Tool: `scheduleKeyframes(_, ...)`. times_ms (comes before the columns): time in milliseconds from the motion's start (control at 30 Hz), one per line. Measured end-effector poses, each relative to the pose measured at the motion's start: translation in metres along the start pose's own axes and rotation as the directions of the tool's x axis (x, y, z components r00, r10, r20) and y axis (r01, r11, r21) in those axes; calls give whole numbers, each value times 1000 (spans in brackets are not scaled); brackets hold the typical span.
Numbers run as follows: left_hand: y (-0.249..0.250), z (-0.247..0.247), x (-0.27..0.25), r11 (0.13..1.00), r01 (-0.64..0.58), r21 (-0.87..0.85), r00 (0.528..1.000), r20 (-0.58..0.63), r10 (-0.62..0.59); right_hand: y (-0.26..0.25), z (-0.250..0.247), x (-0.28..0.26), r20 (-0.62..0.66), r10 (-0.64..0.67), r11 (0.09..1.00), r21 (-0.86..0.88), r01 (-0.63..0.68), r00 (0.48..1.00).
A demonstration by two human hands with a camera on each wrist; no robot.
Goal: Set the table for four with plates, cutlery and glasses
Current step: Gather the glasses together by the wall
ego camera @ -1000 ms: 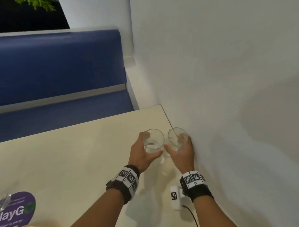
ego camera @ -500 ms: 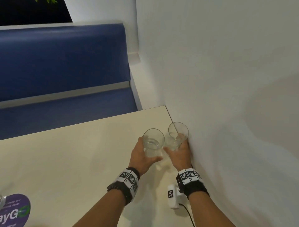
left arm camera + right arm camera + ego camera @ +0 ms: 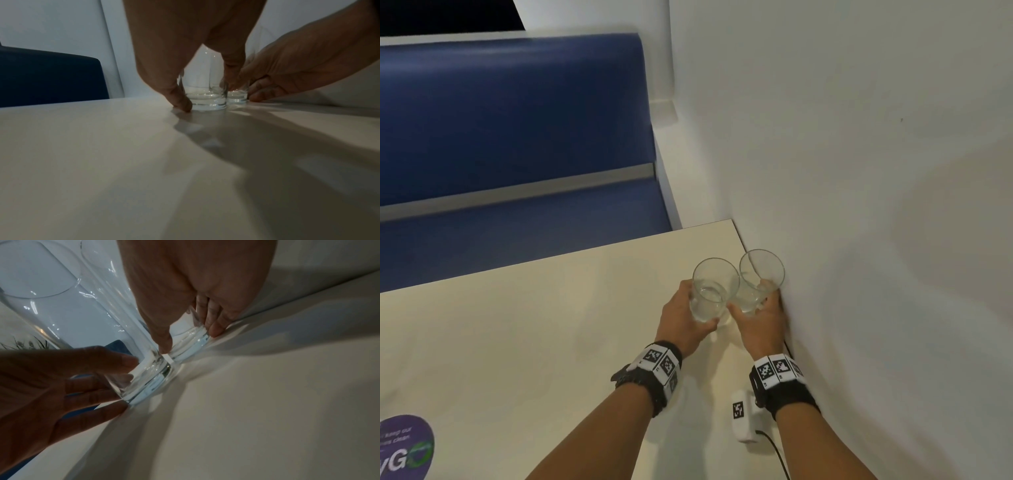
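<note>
Two clear drinking glasses stand side by side on the cream table [image 3: 534,325] near its far right corner, against the wall. My left hand [image 3: 688,318] grips the left glass [image 3: 714,287] around its lower half, thumb on the near side. My right hand [image 3: 760,315] grips the right glass [image 3: 760,274], which leans slightly toward the wall. In the left wrist view both glass bases, the left glass [image 3: 205,99] and the right glass [image 3: 237,95], sit on the tabletop. In the right wrist view the left glass [image 3: 102,331] and right glass [image 3: 189,335] almost touch at their bases.
A blue padded bench [image 3: 510,137] runs behind the table's far edge. The white wall [image 3: 859,171] borders the table on the right. A small white tagged device [image 3: 743,418] with a black cable lies near my right wrist. A purple sticker [image 3: 404,445] sits at the table's near left.
The head view has shifted a little; both hands and the two glasses sit slightly closer to the wall corner. Both grips are unchanged.
</note>
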State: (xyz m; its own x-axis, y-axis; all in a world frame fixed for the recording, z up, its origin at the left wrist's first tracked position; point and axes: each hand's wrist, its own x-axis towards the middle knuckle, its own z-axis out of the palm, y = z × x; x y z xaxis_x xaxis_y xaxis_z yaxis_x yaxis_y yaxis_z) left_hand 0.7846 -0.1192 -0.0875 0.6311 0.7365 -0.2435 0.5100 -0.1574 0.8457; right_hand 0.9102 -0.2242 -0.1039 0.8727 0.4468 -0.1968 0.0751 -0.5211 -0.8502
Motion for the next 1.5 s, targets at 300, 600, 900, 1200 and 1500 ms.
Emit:
scheduleKeyframes(300, 0, -7, 7, 999, 1, 33, 999, 37, -2, 3, 7, -3, -55, -3, 998, -62, -1, 998)
scheduleKeyframes(600, -5, -41, -47, 994, 102, 38, 990, 96, -105, 18, -16, -43, -98, 29, 993, -111, -40, 995)
scheduleKeyframes(900, -80, -182, -235, 958, 201, -206, 964, -133, -231, -25, 61, -221, 208, -170, 960, -186, 210, 963)
scheduleKeyframes(1200, -189, -332, -343, 921, 324, -215, 769, -507, -389, -162, 267, -332, 766, -281, 921, 45, 388, 579)
scheduleKeyframes(1500, -245, -403, -387, 821, 420, -386, 631, -527, -570, -201, 361, -378, 711, -270, 939, 47, 340, 649)
